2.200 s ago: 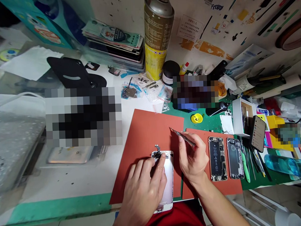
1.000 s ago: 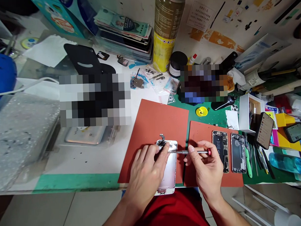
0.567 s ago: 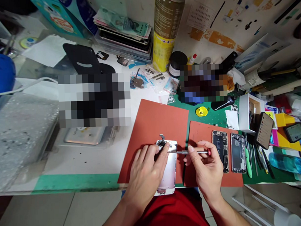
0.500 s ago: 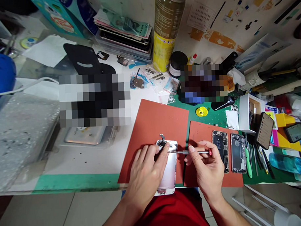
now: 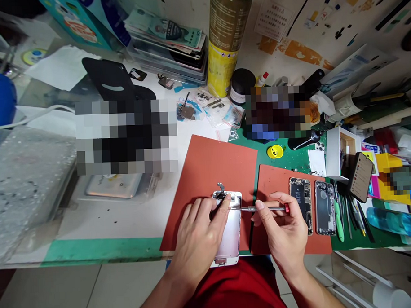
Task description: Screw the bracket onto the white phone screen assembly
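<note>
One white screen assembly (image 5: 228, 234) lies on the red mat (image 5: 209, 172) at the bench edge. My left hand (image 5: 198, 237) presses flat on it, fingertips at its top parts. My right hand (image 5: 284, 230) pinches a screwdriver (image 5: 261, 208), tip at that top end. Two opened phones (image 5: 311, 206) wait alongside, so reassembly looks unfinished.

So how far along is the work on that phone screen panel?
Already done: two opened phone bodies lie apart on the red mat. In hand: left hand pins the screen panel while right hand holds a screwdriver, tip at the panel's top bracket. Left: panel and bodies are not yet joined.
</note>
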Motion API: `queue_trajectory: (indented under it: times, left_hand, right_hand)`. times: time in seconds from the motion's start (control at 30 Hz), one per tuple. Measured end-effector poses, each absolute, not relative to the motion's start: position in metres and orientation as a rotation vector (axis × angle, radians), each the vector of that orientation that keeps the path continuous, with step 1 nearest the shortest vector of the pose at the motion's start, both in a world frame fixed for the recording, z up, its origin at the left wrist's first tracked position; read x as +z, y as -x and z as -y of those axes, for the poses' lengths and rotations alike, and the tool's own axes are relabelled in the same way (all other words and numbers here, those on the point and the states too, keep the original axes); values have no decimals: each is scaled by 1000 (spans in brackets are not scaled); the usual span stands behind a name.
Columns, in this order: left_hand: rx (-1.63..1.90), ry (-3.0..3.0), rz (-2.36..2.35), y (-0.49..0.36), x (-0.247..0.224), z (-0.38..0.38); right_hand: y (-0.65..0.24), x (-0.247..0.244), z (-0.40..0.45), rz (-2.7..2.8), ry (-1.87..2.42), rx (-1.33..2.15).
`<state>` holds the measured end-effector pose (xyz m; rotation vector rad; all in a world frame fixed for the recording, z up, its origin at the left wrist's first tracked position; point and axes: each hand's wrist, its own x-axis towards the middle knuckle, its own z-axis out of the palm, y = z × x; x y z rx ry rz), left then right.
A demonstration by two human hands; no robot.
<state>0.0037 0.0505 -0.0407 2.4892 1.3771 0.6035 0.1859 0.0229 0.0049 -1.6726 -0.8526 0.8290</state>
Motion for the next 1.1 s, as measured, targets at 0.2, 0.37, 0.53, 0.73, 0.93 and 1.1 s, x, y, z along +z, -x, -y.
queue_trajectory:
  times: [0.2, 0.37, 0.53, 0.73, 0.93, 1.1]
  left_hand:
    - [617, -2478, -1384, -4, -40, -51]
    - [612, -2480, -1384, -4, -40, -50]
    - [615, -2482, -1382, -3, -41, -50]
    - [602, -2492, -1388, -4, -42, -49]
    - [610, -2498, -1390, -4, -42, -51]
    - [611, -2501, -1380, -4, -41, -51]
  right_hand:
    - [-185, 4, -21, 898, 1689, 797]
    - [-187, 5, -19, 967, 1697, 793]
    - [-188, 8, -19, 1024, 1694, 811]
    - [-189, 8, -17, 1063, 1709, 798]
    - [-189, 8, -14, 1072, 1686, 834]
    - [-189, 11, -13, 1068, 1685, 858]
